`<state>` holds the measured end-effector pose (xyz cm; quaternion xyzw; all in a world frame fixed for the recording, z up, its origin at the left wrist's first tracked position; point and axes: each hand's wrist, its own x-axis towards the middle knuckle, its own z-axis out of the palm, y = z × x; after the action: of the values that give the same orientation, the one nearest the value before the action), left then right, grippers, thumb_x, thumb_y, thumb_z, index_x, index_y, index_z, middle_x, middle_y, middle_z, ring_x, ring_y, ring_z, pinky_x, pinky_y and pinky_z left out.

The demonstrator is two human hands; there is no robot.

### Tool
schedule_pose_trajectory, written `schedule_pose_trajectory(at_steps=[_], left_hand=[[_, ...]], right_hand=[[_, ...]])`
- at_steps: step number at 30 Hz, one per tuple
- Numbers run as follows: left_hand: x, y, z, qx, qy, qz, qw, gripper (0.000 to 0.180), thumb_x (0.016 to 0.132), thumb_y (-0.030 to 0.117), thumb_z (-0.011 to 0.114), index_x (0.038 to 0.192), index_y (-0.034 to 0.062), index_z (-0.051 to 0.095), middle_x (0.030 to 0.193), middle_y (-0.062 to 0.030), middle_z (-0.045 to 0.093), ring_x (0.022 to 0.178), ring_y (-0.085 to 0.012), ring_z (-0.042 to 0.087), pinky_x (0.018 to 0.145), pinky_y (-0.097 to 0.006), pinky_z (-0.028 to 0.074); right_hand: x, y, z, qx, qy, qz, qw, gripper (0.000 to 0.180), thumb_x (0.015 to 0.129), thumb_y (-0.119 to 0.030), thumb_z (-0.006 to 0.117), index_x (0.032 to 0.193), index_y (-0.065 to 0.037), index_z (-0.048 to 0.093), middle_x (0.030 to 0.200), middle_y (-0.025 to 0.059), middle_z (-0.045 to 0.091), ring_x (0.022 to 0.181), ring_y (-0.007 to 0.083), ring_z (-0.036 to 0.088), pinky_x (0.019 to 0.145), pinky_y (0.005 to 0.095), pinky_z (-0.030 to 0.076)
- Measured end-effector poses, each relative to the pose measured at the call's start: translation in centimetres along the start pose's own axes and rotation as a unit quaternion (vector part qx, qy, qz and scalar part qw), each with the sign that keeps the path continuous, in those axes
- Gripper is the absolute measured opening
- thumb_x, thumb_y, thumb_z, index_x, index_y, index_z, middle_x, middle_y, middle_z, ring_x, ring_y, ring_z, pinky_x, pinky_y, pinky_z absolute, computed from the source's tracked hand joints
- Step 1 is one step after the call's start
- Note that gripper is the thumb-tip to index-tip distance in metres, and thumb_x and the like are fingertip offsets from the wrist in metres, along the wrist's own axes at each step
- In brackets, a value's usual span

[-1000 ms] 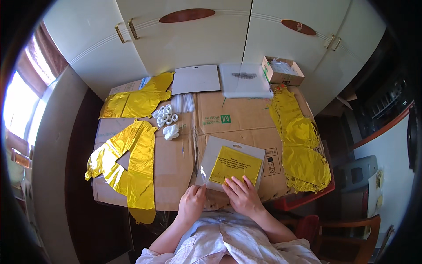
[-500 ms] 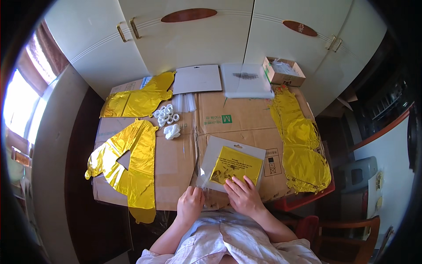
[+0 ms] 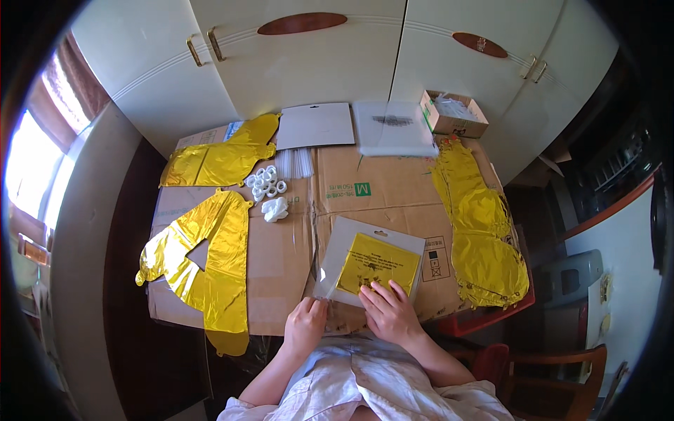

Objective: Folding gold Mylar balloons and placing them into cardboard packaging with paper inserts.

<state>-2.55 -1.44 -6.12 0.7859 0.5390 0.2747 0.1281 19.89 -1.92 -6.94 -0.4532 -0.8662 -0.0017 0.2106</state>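
In front of me lies a clear plastic packet with a hang hole at its top, tilted on the cardboard. Inside it shows a folded yellow foil balloon with dark print. My right hand rests on the packet's lower part, fingers stretched out over the foil. Beside the packet's lower left corner, my left hand is closed, its thumb and fingers pressed together. Whatever it may pinch there is hidden by the fingers.
Gold foil balloons lie flat at the left, far left and right. White ribbon rolls, a crumpled white piece, clear straws, a grey-white card, plastic sleeves and a small box sit farther back.
The packet and my right hand have shifted very slightly to the right. My left hand stays closed by the packet's corner.
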Motion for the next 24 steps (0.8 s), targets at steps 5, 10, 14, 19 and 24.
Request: schedule_pose_trajectory(at_steps=[5, 10, 14, 19, 24], left_hand=[[-0.5, 0.3, -0.4, 0.015, 0.015, -0.031, 0.999, 0.007, 0.081, 0.007, 0.068, 0.086, 0.0057, 0.063, 0.076, -0.0102, 0.057, 0.068, -0.0292, 0.062, 0.06, -0.039, 0.053], [-0.4, 0.3, -0.1, 0.014, 0.018, -0.04, 0.999, 0.007, 0.081, 0.008, 0.068, 0.084, 0.0059, 0.062, 0.075, -0.0102, 0.057, 0.066, -0.0293, 0.062, 0.059, -0.04, 0.052], [0.0, 0.5, 0.5, 0.004, 0.029, -0.033, 0.999, 0.007, 0.084, 0.01, 0.066, 0.084, 0.0066, 0.059, 0.074, -0.0111, 0.054, 0.066, -0.0297, 0.061, 0.058, -0.04, 0.051], [0.3, 0.7, 0.6, 0.015, 0.044, -0.04, 0.998, 0.006, 0.081, 0.007, 0.069, 0.084, 0.0064, 0.064, 0.075, -0.0093, 0.058, 0.064, -0.0287, 0.061, 0.057, -0.039, 0.052], [0.3, 0.7, 0.9, 0.02, 0.049, -0.035, 0.998, 0.006, 0.081, 0.007, 0.069, 0.086, 0.0064, 0.065, 0.075, -0.0093, 0.058, 0.064, -0.0285, 0.061, 0.058, -0.039, 0.052]], right_hand=[[-0.1, 0.1, 0.1, 0.01, 0.009, -0.005, 1.0, 0.036, 0.081, -0.018, 0.064, 0.115, -0.005, 0.065, 0.123, 0.0064, 0.061, 0.119, 0.0215, 0.053, 0.106, 0.0477, 0.035], [-0.2, 0.1, 0.2, 0.009, 0.02, -0.007, 1.0, 0.035, 0.079, -0.017, 0.065, 0.112, -0.006, 0.067, 0.123, 0.0052, 0.061, 0.119, 0.0204, 0.053, 0.105, 0.0478, 0.036], [-0.2, 0.1, 0.2, 0.011, 0.017, -0.005, 1.0, 0.036, 0.078, -0.016, 0.065, 0.113, -0.007, 0.067, 0.122, 0.005, 0.061, 0.118, 0.02, 0.054, 0.105, 0.0476, 0.036], [0.0, 0.0, -0.1, 0.016, 0.006, 0.003, 1.0, 0.039, 0.078, -0.016, 0.065, 0.117, -0.008, 0.065, 0.123, 0.0046, 0.06, 0.117, 0.0197, 0.054, 0.105, 0.0471, 0.036], [0.1, 0.0, -0.1, 0.016, 0.001, 0.006, 1.0, 0.04, 0.078, -0.016, 0.065, 0.118, -0.009, 0.064, 0.123, 0.0041, 0.06, 0.116, 0.0194, 0.053, 0.105, 0.0466, 0.036]])
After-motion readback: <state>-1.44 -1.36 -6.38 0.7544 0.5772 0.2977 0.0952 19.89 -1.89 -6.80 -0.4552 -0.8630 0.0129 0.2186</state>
